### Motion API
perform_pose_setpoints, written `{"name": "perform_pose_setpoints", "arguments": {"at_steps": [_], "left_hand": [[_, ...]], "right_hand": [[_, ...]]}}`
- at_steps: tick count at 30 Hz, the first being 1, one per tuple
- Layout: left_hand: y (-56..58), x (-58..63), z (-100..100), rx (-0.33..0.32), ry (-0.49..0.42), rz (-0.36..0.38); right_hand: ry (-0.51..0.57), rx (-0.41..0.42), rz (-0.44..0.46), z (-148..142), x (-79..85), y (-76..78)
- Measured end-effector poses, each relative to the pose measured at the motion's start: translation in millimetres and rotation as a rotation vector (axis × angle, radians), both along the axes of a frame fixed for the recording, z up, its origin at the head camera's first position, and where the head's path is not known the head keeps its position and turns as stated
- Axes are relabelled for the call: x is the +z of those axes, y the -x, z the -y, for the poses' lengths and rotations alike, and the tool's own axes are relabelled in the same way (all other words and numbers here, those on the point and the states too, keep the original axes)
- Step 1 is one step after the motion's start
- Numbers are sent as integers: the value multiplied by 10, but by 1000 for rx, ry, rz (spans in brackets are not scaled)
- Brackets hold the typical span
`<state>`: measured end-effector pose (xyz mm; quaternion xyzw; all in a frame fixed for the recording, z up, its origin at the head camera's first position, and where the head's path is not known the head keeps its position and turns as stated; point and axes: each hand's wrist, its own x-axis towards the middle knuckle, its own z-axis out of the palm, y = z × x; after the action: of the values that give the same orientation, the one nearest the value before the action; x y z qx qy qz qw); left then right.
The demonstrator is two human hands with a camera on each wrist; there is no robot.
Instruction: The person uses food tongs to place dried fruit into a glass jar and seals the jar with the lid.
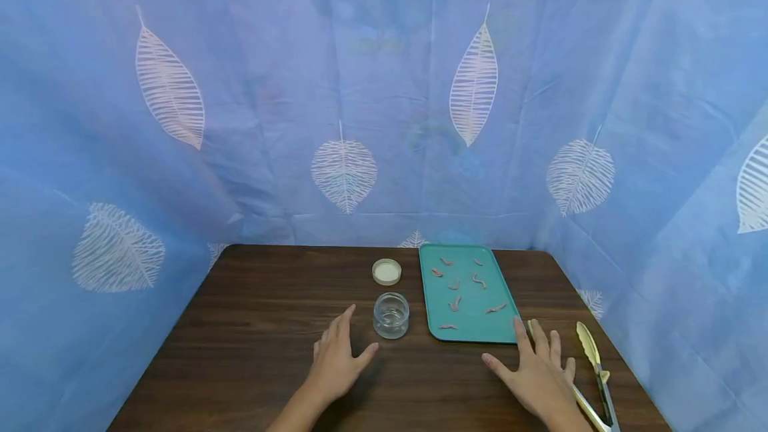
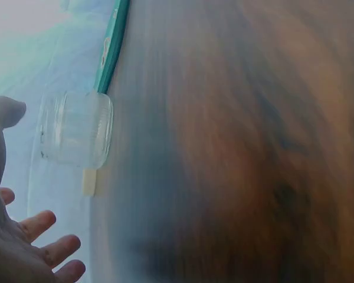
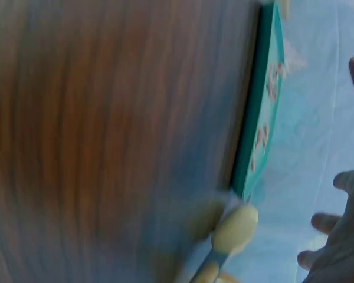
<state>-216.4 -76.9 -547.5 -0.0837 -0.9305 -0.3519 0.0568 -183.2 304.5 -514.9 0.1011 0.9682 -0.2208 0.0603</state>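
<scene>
My left hand [image 1: 336, 360], fingers spread and holding nothing, hovers over the table just left of a clear glass jar [image 1: 391, 316]. In the left wrist view the jar [image 2: 76, 130] stands upright, with the thumb and fingers apart from it. My right hand [image 1: 537, 375] is also spread and holds nothing; it overlaps the near right corner of a teal tray [image 1: 468, 333] in the head view. Several small pinkish, curled strips [image 1: 455, 303] lie scattered on the tray. Partly behind the right hand are metal tongs with pale yellow tips [image 1: 589, 344], their arms spread apart.
A round, pale jar lid [image 1: 387, 272] lies behind the jar, to the left of the tray. The dark wooden table [image 1: 258, 325] has blue curtains [image 1: 396, 179] with white leaf prints hanging behind it and on both sides.
</scene>
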Motion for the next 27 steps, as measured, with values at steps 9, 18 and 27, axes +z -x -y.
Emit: {"name": "perform_pose_setpoints", "arguments": {"at_steps": [9,18,27], "left_hand": [[186,-31,-122,-43,-75,4],[337,-41,-193,-82,-132,98],[472,1,-303,-95,-160,138]], "right_hand": [[36,-180,27,-524,6,-40],[34,-345,143,-951,-158,-159],[9,-378,172,-1104,-344,-163]]}}
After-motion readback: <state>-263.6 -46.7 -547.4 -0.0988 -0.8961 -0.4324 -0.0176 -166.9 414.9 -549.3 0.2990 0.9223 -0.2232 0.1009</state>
